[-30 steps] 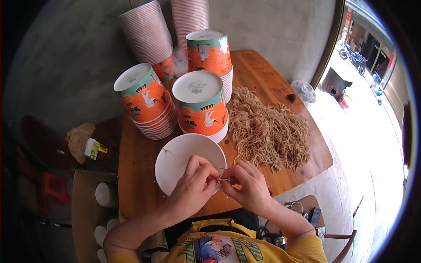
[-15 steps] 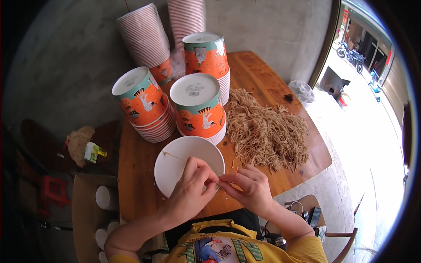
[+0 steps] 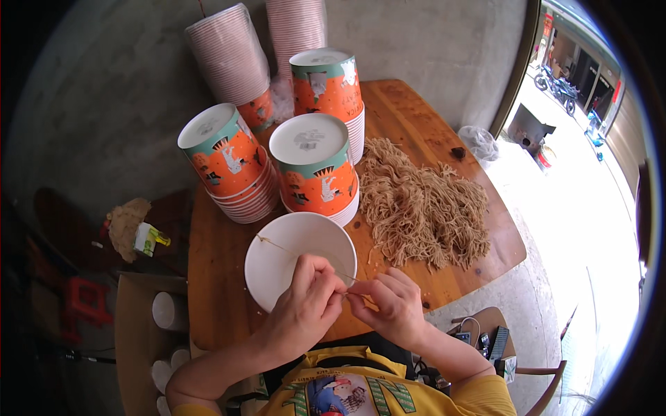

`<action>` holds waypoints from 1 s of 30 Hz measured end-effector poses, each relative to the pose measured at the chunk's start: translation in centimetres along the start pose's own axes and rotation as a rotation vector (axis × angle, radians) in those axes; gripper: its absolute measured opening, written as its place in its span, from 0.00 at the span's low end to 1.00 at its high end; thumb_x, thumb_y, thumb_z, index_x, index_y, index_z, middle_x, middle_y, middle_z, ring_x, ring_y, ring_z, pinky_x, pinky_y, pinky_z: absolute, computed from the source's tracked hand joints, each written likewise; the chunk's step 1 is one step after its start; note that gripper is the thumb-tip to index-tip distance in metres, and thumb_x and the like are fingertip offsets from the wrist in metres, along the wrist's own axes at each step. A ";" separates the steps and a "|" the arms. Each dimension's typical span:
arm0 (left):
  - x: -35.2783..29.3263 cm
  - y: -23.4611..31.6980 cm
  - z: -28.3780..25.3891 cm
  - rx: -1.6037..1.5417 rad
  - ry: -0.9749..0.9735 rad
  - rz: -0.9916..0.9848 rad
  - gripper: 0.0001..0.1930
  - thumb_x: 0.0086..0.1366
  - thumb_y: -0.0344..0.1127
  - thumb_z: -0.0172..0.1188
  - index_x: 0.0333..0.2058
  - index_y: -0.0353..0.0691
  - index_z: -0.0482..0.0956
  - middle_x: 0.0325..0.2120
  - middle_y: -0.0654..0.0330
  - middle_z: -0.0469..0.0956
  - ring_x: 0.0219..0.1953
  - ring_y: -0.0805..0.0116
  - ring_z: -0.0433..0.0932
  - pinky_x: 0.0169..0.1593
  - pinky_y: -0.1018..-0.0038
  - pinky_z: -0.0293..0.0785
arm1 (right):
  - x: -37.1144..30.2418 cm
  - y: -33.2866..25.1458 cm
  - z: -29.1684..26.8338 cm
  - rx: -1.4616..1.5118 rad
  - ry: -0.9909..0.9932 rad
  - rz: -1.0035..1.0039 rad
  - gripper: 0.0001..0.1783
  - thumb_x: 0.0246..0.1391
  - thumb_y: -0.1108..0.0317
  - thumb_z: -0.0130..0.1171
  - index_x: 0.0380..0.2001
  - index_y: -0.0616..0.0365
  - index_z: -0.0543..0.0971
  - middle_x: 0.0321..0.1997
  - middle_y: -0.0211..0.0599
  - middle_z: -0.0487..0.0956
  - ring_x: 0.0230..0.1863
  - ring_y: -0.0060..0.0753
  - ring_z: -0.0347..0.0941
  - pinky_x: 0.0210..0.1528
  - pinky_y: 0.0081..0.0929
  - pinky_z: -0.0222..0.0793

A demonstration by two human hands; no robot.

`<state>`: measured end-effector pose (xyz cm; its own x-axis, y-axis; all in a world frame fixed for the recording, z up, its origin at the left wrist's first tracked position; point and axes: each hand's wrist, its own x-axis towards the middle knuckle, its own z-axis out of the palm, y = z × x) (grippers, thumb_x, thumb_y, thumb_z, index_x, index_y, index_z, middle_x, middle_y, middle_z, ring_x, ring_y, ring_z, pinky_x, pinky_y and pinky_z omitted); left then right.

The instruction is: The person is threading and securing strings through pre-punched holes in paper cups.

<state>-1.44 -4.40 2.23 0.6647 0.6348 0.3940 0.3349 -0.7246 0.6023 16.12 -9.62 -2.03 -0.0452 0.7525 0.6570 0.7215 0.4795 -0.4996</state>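
Pinching thin cord (image 3: 276, 245), fingertips (image 3: 359, 286) hiding part, left hand (image 3: 306, 301) overlapping bowl (image 3: 267, 272)

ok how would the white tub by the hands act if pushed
The white tub looks thin-walled, so it is probably light and easily shoved. Its round rim suggests it could roll if tipped over. The tan strand stretched across its mouth might tug on it.

Glossy wood table (image 3: 402, 114); smooth paper bucket (image 3: 267, 274); rough, fibrous cord pile (image 3: 430, 215).
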 end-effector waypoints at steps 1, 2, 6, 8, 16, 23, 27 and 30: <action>-0.1 0.0 0.1 -0.002 -0.002 0.001 0.12 0.56 0.19 0.61 0.37 0.37 0.70 0.40 0.54 0.63 0.36 0.57 0.75 0.38 0.65 0.76 | -0.1 0.0 0.0 -0.002 0.000 0.003 0.10 0.41 0.72 0.68 0.28 0.50 0.78 0.21 0.27 0.71 0.21 0.32 0.66 0.25 0.28 0.66; -0.3 0.1 0.1 0.088 0.016 0.022 0.12 0.55 0.19 0.61 0.37 0.37 0.71 0.38 0.54 0.65 0.36 0.56 0.75 0.38 0.64 0.75 | -0.2 0.0 0.2 -0.016 0.015 -0.013 0.10 0.41 0.72 0.68 0.28 0.50 0.78 0.21 0.27 0.71 0.21 0.32 0.66 0.25 0.28 0.65; -0.5 0.0 0.1 0.183 0.034 0.043 0.12 0.55 0.20 0.62 0.35 0.38 0.71 0.31 0.54 0.70 0.35 0.53 0.74 0.38 0.63 0.73 | -0.4 0.0 0.4 -0.061 0.024 -0.060 0.11 0.40 0.71 0.68 0.30 0.50 0.78 0.20 0.26 0.69 0.22 0.30 0.65 0.25 0.28 0.64; -0.7 0.1 0.2 0.121 0.048 0.012 0.11 0.55 0.20 0.62 0.35 0.38 0.71 0.31 0.54 0.71 0.36 0.53 0.74 0.39 0.62 0.73 | -0.5 -0.1 0.4 -0.085 0.019 -0.074 0.11 0.41 0.70 0.68 0.30 0.50 0.78 0.20 0.26 0.68 0.22 0.30 0.65 0.25 0.28 0.64; -0.8 -0.1 0.9 -0.081 0.105 -0.073 0.12 0.54 0.17 0.60 0.35 0.36 0.71 0.32 0.54 0.73 0.36 0.53 0.76 0.38 0.64 0.74 | -0.8 0.0 0.5 -0.108 0.016 -0.097 0.11 0.42 0.68 0.68 0.31 0.50 0.78 0.21 0.26 0.67 0.23 0.30 0.64 0.25 0.28 0.63; -0.7 -0.8 1.0 -0.224 0.054 -0.122 0.11 0.56 0.18 0.60 0.36 0.36 0.68 0.32 0.57 0.74 0.35 0.60 0.77 0.38 0.70 0.75 | -0.6 0.0 0.5 0.026 0.065 -0.035 0.12 0.38 0.74 0.70 0.28 0.52 0.80 0.19 0.28 0.71 0.20 0.33 0.64 0.23 0.29 0.61; -0.4 -0.5 0.9 -0.417 -0.014 -0.338 0.11 0.60 0.19 0.58 0.38 0.36 0.67 0.32 0.59 0.75 0.35 0.70 0.77 0.40 0.74 0.75 | -0.7 0.1 0.1 0.071 0.021 0.049 0.09 0.44 0.72 0.68 0.31 0.52 0.80 0.21 0.29 0.72 0.22 0.33 0.67 0.25 0.29 0.65; -0.4 -1.0 1.1 -0.546 -0.025 -0.382 0.14 0.61 0.20 0.58 0.43 0.36 0.65 0.33 0.60 0.76 0.36 0.73 0.77 0.42 0.75 0.75 | -0.7 0.0 -0.1 0.173 0.007 0.163 0.08 0.47 0.71 0.67 0.31 0.53 0.80 0.22 0.31 0.73 0.22 0.35 0.67 0.25 0.30 0.65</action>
<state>-1.30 -4.25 0.75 0.5836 0.8090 0.0706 0.1680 -0.2053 0.9642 16.22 -10.22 -2.45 0.0670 0.8236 0.5632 0.5898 0.4226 -0.6882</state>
